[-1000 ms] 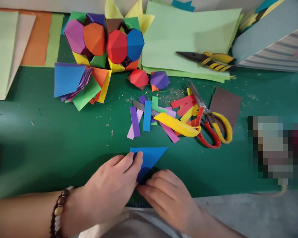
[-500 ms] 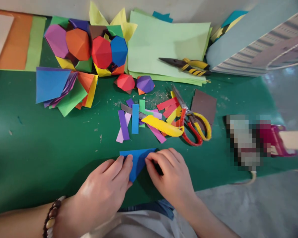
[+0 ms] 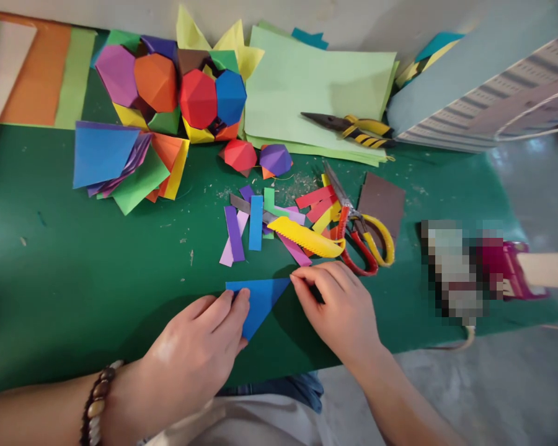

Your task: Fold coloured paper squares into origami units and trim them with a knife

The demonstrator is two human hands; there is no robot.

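A blue paper triangle [image 3: 261,303] lies near the front edge of the green table. On its left part rests my left hand [image 3: 193,347], with the fingers pressed together over the paper. My right hand [image 3: 341,310] pinches the right tip of the triangle between thumb and forefinger. Just beyond the triangle lie coloured paper strips [image 3: 255,223], a yellow-handled cutter [image 3: 307,237] and scissors with red and yellow handles [image 3: 359,229]. A beaded bracelet [image 3: 97,396] is on my left wrist.
Folded paper shapes [image 3: 155,83] and fanned coloured sheets [image 3: 105,155] stand at the back left. Pliers [image 3: 348,127] lie on light green sheets [image 3: 283,87]. A blurred-out object [image 3: 453,269] and a pink item [image 3: 516,272] are at the right.
My right hand has moved right along the triangle to its tip, uncovering more blue paper. My left hand stays on the paper. The view has shifted slightly.
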